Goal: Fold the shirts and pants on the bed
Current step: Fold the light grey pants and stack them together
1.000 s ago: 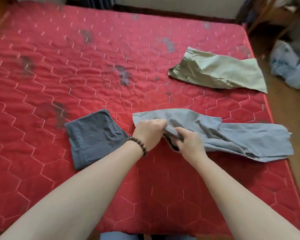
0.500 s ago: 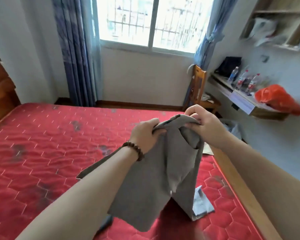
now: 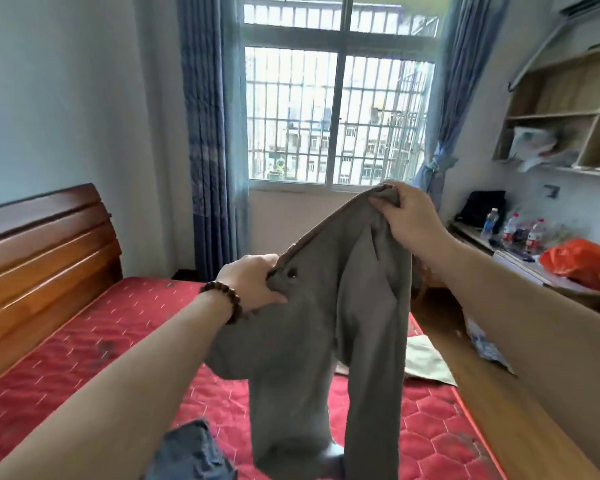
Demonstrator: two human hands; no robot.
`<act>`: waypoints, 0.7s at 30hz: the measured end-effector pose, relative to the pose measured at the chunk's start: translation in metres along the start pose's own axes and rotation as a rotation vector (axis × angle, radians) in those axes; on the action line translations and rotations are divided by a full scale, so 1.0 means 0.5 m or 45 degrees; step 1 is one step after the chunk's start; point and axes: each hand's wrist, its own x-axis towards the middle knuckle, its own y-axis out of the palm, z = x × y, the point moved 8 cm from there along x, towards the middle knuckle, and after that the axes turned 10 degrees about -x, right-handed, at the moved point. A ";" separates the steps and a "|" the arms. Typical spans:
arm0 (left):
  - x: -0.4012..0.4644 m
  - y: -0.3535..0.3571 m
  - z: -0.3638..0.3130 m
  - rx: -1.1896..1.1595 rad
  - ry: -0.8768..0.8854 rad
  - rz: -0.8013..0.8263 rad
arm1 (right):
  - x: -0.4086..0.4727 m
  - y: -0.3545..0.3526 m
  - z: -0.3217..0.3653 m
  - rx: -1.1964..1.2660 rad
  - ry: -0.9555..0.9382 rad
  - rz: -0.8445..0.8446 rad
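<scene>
Status: I'm holding the grey pants [image 3: 326, 341] up in the air, center frame, over the red bed [image 3: 84, 348]. Left hand [image 3: 253, 284] is gripping the waistband end near the button, mid-frame. Right hand [image 3: 407, 220] is pinching the other waistband end, higher up and to the right. Both hands are clenched on fabric. Legs are hanging down toward the bottom edge of the frame; can't tell if the hems are touching the bed.

Progress, as I judge it:
- Dark blue-grey garment [image 3: 191, 452] is lying at bottom center-left, partly hidden by my left forearm. Looks bunched from here, can't tell if it's folded.
- Pale beige-green piece [image 3: 426, 362] is lying at the right edge of the bed, mostly hidden behind the pants. Looks flat, fold state unclear.
- Grey pants: not folded yet, I'm just getting them straightened.

Left to do: align the legs, lay the pants back on the bed, fold down. Then prob the beige-green piece. Guessing early to mid way, nothing clearly finished in view.
</scene>
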 end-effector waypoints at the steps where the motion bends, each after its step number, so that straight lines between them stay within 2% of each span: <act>1: -0.021 0.005 0.009 -0.010 -0.052 0.013 | 0.009 -0.016 0.010 0.010 -0.022 -0.013; 6: -0.103 0.009 0.019 -0.214 -0.198 -0.021 | 0.034 -0.057 0.045 -0.091 -0.149 0.027; 9: -0.138 -0.037 0.020 -0.232 -0.249 -0.083 | 0.032 -0.083 0.010 -0.010 -0.069 -0.001; 14: -0.163 -0.143 0.013 -0.487 -0.217 -0.128 | 0.014 -0.120 -0.056 0.040 0.084 0.008; 17: -0.162 -0.206 0.010 -0.655 -0.210 -0.124 | 0.004 -0.139 -0.073 0.251 0.164 0.050; 21: -0.146 -0.273 0.024 -1.118 -0.206 -0.251 | 0.002 -0.170 -0.084 0.694 0.286 0.104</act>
